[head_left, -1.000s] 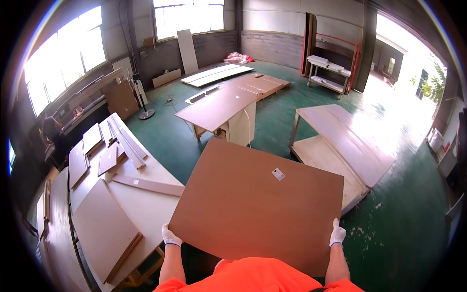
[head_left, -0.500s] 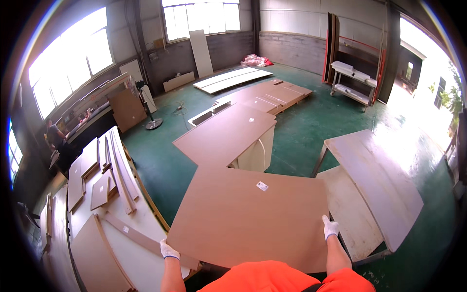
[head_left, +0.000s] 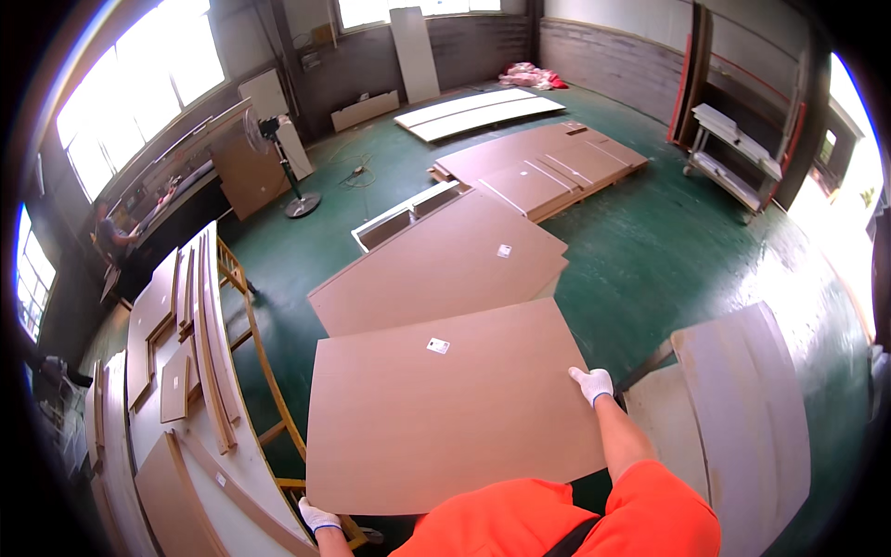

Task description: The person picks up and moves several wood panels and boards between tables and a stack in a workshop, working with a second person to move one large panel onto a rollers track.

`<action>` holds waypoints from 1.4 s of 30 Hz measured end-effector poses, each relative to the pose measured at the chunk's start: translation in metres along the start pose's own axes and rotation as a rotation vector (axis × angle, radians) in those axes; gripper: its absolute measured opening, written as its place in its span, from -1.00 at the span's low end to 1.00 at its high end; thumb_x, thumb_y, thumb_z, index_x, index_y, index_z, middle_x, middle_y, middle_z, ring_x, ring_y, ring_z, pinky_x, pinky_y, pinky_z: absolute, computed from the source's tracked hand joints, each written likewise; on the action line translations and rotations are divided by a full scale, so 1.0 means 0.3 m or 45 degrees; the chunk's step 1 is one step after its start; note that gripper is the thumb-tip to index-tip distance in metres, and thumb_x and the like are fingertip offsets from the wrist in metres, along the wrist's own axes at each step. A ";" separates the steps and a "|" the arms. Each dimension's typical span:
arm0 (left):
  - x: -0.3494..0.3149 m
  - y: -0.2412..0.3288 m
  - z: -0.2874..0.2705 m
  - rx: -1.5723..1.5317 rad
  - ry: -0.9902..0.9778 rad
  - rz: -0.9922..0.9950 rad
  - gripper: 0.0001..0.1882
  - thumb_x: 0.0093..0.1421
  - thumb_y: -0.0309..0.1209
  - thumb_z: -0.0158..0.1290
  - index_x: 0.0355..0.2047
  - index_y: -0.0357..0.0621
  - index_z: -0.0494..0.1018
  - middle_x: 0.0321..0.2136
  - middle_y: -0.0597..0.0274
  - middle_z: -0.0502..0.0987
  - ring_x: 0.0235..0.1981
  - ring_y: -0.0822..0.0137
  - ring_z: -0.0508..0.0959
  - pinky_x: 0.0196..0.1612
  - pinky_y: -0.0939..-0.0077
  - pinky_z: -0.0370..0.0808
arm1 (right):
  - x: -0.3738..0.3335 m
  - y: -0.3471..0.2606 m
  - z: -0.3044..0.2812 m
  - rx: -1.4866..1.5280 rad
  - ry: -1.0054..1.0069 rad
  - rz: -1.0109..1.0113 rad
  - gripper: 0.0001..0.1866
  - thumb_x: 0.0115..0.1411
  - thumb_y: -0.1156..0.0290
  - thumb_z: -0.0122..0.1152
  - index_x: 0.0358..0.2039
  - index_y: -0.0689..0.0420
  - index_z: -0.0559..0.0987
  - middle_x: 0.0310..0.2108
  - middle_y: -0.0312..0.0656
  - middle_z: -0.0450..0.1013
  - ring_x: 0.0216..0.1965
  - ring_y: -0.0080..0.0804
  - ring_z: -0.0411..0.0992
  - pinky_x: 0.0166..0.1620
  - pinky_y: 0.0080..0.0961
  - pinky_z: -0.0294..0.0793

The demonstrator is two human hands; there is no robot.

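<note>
A large brown board (head_left: 445,418) with a small white label is held in front of me at waist height. My left hand (head_left: 319,515), in a white knitted glove, grips its near left corner. Gloved the same way, my right hand (head_left: 592,383) holds the right edge, thumb on top and fingers hidden beneath. Just beyond lies another brown panel (head_left: 436,269), also labelled, on top of a pale cabinet-like piece; the held board's far edge overlaps it in view, and I cannot tell if they touch.
On my left, a long table (head_left: 251,446) carries several brown panels and strips. A grey-topped table (head_left: 742,399) stands at right. Farther off are stacked brown panels (head_left: 548,172), white boards (head_left: 478,113), a standing fan (head_left: 302,204) and a wheeled rack (head_left: 733,153). Another person (head_left: 113,237) sits far left.
The held board has turned and shifted left, with my left hand lower and nearer and my right hand farther forward. The view has swung too. Both hands keep their grip.
</note>
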State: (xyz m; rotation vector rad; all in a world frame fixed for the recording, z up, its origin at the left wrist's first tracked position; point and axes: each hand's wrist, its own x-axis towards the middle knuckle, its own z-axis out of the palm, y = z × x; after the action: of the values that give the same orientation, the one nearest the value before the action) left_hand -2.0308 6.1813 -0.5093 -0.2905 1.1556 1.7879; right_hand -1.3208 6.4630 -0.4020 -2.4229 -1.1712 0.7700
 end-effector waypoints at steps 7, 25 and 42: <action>0.020 -0.176 0.326 0.045 0.374 0.087 -0.59 0.40 -0.01 -0.02 -0.05 -0.07 0.52 -0.19 0.26 0.64 -0.22 0.25 0.65 -0.26 0.41 0.63 | 0.336 -0.068 0.026 0.022 -0.276 -0.052 -0.28 0.09 -0.10 0.41 -0.16 0.45 0.62 -0.22 0.12 0.60 -0.18 -0.11 0.56 -0.07 -0.24 0.49; 0.031 -0.600 0.852 1.355 0.690 0.391 -0.40 0.30 -0.27 0.13 0.22 -0.37 0.24 0.03 -0.04 0.50 0.06 0.13 0.49 0.20 0.29 0.38 | 0.997 -0.902 0.140 -0.492 -0.037 -0.218 -0.14 0.07 -0.12 0.37 0.28 0.11 0.38 0.31 0.05 0.21 0.33 0.02 0.17 0.31 -0.18 0.23; 0.153 -0.441 1.094 1.685 0.460 -0.310 -0.26 0.40 0.03 -0.12 0.28 -0.45 0.20 0.17 -0.23 0.40 0.13 -0.07 0.48 0.13 0.04 0.45 | 1.017 -0.700 0.327 0.354 0.199 0.182 -0.26 0.08 0.15 0.50 0.08 0.46 0.43 0.06 0.12 0.50 0.05 -0.05 0.49 0.13 -0.25 0.46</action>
State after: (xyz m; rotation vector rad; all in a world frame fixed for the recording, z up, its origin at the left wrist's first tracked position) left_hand -1.8567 6.4856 -0.4425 0.0601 2.1711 0.4955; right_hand -1.3516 6.8388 -0.4702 -2.3024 -0.7831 0.7163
